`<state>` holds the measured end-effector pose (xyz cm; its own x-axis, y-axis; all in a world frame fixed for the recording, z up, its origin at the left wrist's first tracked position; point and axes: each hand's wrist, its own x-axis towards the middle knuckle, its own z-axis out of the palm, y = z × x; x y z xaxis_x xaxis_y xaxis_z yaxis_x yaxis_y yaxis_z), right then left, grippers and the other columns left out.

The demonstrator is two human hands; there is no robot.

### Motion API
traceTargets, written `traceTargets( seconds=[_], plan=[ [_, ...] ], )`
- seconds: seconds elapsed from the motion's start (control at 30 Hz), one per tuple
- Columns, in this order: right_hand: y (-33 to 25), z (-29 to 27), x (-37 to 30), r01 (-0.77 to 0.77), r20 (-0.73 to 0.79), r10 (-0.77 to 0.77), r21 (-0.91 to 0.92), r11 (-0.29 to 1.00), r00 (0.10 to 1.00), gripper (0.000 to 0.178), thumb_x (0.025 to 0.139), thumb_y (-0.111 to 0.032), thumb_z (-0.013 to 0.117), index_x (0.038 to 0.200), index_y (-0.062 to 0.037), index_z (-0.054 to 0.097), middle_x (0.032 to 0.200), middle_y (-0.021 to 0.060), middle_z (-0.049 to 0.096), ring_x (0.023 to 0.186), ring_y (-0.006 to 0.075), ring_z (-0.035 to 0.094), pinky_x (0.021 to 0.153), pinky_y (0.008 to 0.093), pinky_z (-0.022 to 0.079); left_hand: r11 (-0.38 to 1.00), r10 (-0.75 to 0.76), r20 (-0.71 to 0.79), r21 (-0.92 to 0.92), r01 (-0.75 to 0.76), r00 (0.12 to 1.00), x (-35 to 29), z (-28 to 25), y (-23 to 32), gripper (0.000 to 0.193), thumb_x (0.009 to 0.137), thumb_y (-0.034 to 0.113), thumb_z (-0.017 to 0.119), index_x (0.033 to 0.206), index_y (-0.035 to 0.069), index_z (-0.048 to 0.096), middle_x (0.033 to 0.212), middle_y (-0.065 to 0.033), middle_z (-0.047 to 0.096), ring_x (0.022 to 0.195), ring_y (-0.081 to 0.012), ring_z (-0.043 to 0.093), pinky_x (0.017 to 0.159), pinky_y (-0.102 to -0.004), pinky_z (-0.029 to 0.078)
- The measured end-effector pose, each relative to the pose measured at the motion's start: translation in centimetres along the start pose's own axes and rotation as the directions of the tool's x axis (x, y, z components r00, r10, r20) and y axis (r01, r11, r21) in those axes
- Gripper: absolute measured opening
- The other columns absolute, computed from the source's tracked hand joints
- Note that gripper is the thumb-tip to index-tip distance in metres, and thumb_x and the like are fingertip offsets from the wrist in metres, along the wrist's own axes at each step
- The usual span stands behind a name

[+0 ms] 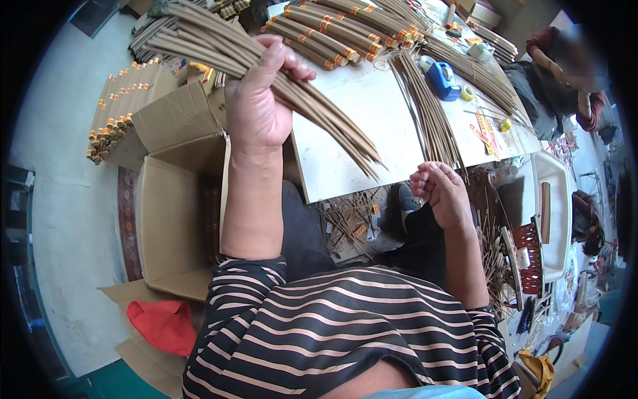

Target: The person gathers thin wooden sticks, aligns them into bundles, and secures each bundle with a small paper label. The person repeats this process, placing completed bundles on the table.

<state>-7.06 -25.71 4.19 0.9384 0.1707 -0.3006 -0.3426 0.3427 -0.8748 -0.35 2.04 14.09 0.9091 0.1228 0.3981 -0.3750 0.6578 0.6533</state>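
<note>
My left hand (262,100) is closed around a thick bunch of brown incense sticks (325,123), raised over the left part of the white table (345,159). The sticks slant from upper left to lower right, their thinner ends pointing right. Lower and to the right, my right hand (444,193) has its fingers curled together at the table's front edge. What it pinches, if anything, is hidden. Just beyond that hand lies a loose pile of incense sticks (425,106), with some ends reaching past the table edge.
Banded incense bundles (319,40) lie at the back, and more (119,113) stack at left. Right of the loose pile sit a blue tape dispenser (444,81) and a yellow tape roll (468,93). An open cardboard box (179,226) stands at my left. Someone (551,86) sits at far right.
</note>
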Motion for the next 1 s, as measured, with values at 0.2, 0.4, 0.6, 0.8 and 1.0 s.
traceTargets(
  seconds=[0.2,0.4,0.6,0.8,1.0],
  plan=[
    [1.8,-1.5,-1.0,-0.064,-0.006,0.065,0.045,0.997,0.998,0.016,0.092,-0.019,0.051,0.090,-0.0035,0.057,0.078,0.0069,0.063,0.068,0.0117,0.060,0.063,0.0240,0.051,0.878,0.087,0.107,0.462,-0.127,0.990,0.8,2.5,-4.7,0.019,0.080,0.002,0.064,0.097,0.000,0.056,0.076,-0.0056,0.059,0.067,-0.0169,0.061,0.068,-0.0289,0.051],
    [2.5,-3.2,-1.8,-0.104,-0.039,0.106,0.056,0.993,0.994,0.015,0.090,-0.019,0.054,0.091,-0.0039,0.057,0.076,0.0057,0.062,0.067,0.0115,0.060,0.062,0.0239,0.051,0.827,0.003,0.028,0.561,-0.018,1.000,0.7,1.6,-7.5,0.018,0.081,0.001,0.063,0.096,0.000,0.055,0.080,-0.0049,0.058,0.069,-0.0133,0.059,0.067,-0.0263,0.050],
    [3.1,-4.0,-2.0,-0.117,-0.017,0.119,0.098,0.988,0.993,0.014,0.090,-0.018,0.054,0.088,-0.0045,0.057,0.076,0.0055,0.062,0.067,0.0111,0.059,0.062,0.0239,0.051,0.820,-0.001,0.031,0.572,-0.017,1.000,0.6,2.3,-8.2,0.014,0.081,0.002,0.062,0.093,0.001,0.054,0.079,-0.0034,0.056,0.066,-0.0127,0.057,0.064,-0.0256,0.049],
    [2.6,-3.2,-1.8,-0.037,0.024,0.037,0.001,0.999,0.999,0.014,0.090,-0.018,0.055,0.086,-0.0043,0.056,0.075,0.0050,0.061,0.067,0.0098,0.058,0.064,0.0231,0.050,0.811,0.035,-0.008,0.584,-0.024,0.999,0.7,1.0,-8.4,0.008,0.085,0.007,0.060,0.087,0.003,0.053,0.073,-0.0028,0.055,0.060,-0.0115,0.054,0.060,-0.0256,0.047],
    [0.2,1.9,-0.1,0.441,0.251,-0.373,-0.650,0.619,0.893,0.047,0.082,-0.027,0.066,0.117,0.0005,0.050,0.106,0.0126,0.058,0.084,0.0187,0.057,0.080,0.0298,0.048,0.950,-0.092,-0.039,0.295,0.100,0.995,-0.7,2.6,-6.0,0.012,0.084,0.005,0.059,0.087,0.004,0.048,0.068,-0.0055,0.051,0.058,-0.0163,0.052,0.057,-0.0300,0.046]
  ],
)
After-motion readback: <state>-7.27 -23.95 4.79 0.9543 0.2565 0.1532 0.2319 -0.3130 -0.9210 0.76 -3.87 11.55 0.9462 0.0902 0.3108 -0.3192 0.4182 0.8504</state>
